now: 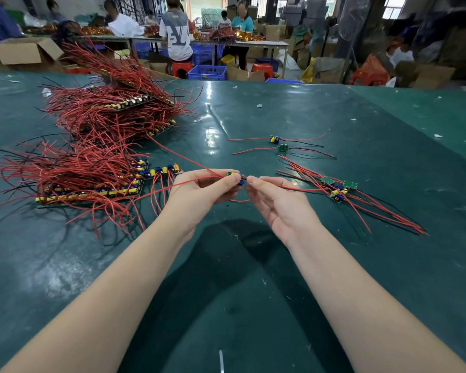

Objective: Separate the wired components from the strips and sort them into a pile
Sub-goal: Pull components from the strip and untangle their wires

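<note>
Your left hand pinches the small wired component above the table; your right hand has its fingertips at the component's other end, grip lightly curled. It is probably light and brittle, with floppy wires: hold the board edges, not the wires. The pile lies right.
</note>
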